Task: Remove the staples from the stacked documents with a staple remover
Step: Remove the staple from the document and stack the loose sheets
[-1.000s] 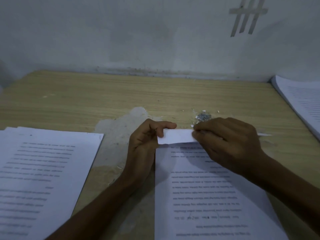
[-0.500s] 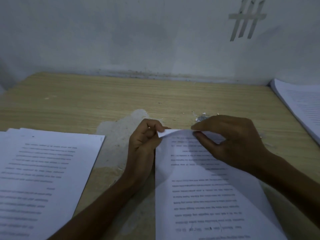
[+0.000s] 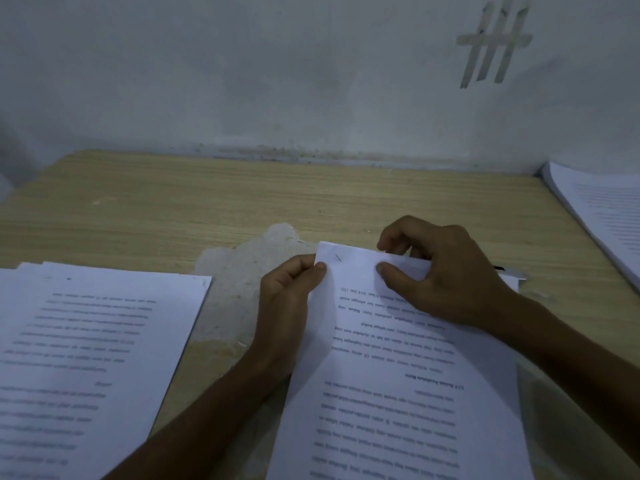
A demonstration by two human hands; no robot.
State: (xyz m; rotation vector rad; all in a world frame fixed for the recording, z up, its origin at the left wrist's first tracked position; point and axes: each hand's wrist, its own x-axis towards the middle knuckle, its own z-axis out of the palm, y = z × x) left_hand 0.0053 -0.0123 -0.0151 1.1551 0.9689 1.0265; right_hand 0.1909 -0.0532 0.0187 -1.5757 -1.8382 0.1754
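A stapled document (image 3: 398, 393) with printed text lies in front of me on the wooden table (image 3: 242, 202), its far edge lifted. A dark staple (image 3: 337, 257) shows slanted near its far left corner. My left hand (image 3: 289, 299) pinches that corner, thumb on top just beside the staple. My right hand (image 3: 440, 271) grips the far edge to the right, thumb on the page and fingers curled behind it. A small dark and metallic piece (image 3: 502, 269) peeks out past my right hand; I cannot tell what it is.
A stack of printed sheets (image 3: 86, 358) lies at the left. Another paper stack (image 3: 602, 216) sits at the far right against the wall. A pale worn patch (image 3: 242, 271) marks the table between my hands and the left stack. A grey wall (image 3: 277, 81) closes the back.
The folded-over top page has been turned and the far edge raised toward me, so the staple now shows. The loose staple pile behind my right hand is now hidden.
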